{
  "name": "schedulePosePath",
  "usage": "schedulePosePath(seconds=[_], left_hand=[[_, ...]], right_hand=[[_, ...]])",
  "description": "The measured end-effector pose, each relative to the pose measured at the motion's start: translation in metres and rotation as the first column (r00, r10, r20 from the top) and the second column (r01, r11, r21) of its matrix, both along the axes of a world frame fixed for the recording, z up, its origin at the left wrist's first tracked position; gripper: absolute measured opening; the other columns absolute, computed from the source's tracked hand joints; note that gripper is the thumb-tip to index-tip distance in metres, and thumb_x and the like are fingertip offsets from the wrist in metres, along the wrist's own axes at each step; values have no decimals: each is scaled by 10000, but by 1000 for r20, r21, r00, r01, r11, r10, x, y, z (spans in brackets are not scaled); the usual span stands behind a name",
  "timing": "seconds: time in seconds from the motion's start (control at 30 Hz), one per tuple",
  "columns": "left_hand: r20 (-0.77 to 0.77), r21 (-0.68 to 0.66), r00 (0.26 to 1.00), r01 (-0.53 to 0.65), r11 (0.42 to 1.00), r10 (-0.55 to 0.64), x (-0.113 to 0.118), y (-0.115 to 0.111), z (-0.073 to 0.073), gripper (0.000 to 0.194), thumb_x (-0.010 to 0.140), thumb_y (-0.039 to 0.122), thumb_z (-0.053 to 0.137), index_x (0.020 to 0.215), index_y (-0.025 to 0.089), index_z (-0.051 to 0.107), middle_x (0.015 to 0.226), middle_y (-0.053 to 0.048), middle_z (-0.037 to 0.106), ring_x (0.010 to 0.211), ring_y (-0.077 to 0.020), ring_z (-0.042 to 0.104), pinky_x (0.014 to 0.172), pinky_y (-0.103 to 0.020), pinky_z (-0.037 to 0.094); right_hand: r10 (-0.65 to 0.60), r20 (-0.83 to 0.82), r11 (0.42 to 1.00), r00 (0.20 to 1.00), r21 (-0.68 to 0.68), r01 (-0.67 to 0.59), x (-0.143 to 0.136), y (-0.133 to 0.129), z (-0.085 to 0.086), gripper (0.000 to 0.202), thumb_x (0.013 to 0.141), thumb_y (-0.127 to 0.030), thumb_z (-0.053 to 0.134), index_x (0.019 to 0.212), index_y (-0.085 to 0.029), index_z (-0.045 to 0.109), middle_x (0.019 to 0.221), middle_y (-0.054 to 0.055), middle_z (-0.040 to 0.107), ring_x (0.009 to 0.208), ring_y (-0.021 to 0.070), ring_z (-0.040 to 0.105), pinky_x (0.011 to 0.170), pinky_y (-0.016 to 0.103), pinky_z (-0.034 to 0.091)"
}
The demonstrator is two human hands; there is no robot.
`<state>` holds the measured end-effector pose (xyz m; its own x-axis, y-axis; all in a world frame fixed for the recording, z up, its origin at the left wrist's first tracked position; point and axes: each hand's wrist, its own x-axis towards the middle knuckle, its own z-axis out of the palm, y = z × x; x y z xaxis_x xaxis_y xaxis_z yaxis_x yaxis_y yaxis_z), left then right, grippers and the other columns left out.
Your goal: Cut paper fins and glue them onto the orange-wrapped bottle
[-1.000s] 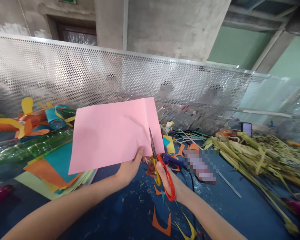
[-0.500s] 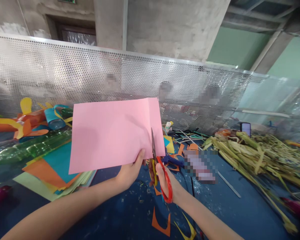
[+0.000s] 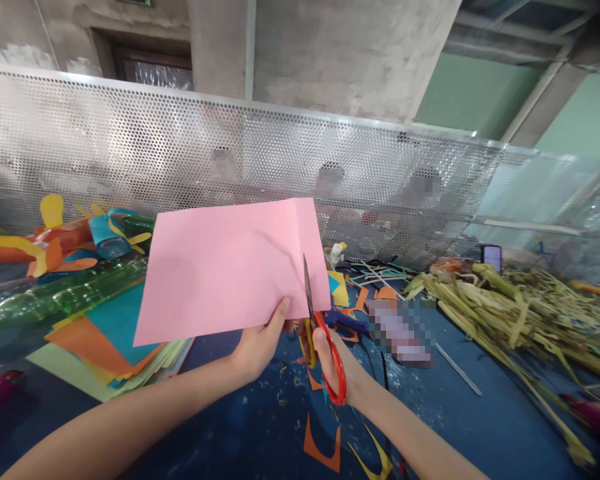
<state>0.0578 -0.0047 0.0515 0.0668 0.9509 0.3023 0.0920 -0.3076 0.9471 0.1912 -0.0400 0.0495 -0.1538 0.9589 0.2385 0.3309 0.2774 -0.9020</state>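
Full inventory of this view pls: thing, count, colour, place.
Pink sheet: 1, pink, centre, held up
Scissors: 1, red and yellow handles, at sheet's right part
Paper stack: 1, mixed colours, left
Bottle: at least 1, green, left
Paper craft pieces: several, orange/yellow/blue, far left
Scraps: many, mostly orange/yellow, centre
Tool, maybe glue gun: 1, blue, right of scissors
Blurred item: 1, lilac, centre right
Strip: 1, whitish, right
Stalks: pile, yellow-green, right
Phone: 1, dark, behind stalks
Table: 1, blue, below
Mesh screen: silver, behind
People: at least 3, blurred, behind screen
Wall: grey, top
Left hand: 1, on sheet
Right hand: 1, on scissors
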Motion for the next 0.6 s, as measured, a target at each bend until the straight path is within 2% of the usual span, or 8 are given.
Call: schedulePosePath(seconds=[0.1, 0.17, 0.37, 0.6], left_hand=[[-28, 12, 1000, -7, 1000, 7, -1, 0, -2, 417, 847, 471, 399, 542, 202, 487, 558, 8, 522, 604, -155, 537, 711, -281, 426], [-20, 12, 1000, 2, 1000, -2, -2, -2, -2, 415, 849, 470, 395, 543, 203, 481, 557, 9, 522, 596, -154, 534, 698, -276, 429], [-6, 47, 999, 53, 998, -53, 0, -5, 0, 410, 872, 440, 368, 551, 201, 455, 559, 19, 480, 586, -139, 490, 681, -257, 411], [-7, 78, 998, 67, 995, -66, 0, -5, 0, 407, 882, 414, 349, 552, 200, 454, 557, 13, 480, 579, -140, 482, 669, -255, 414]], right_hand=[[19, 33, 999, 999, 25, -20, 1, 1, -2, 520, 859, -589, 232, 965, -166, 516, 773, 50, 518, 579, 147, 483, 499, 261, 494], [13, 68, 998, 998, 57, -17, 3, 2, -6, 495, 880, -556, 219, 917, -167, 522, 694, 24, 505, 531, 136, 468, 511, 265, 476], [-12, 78, 998, 997, 57, 8, 6, 5, -17, 443, 880, -550, 237, 748, -194, 465, 626, 16, 508, 529, 146, 488, 499, 257, 446], [-29, 65, 998, 997, 60, 26, 7, 5, -20, 466, 862, -579, 255, 787, -196, 509, 538, 6, 492, 511, 171, 513, 477, 274, 451]])
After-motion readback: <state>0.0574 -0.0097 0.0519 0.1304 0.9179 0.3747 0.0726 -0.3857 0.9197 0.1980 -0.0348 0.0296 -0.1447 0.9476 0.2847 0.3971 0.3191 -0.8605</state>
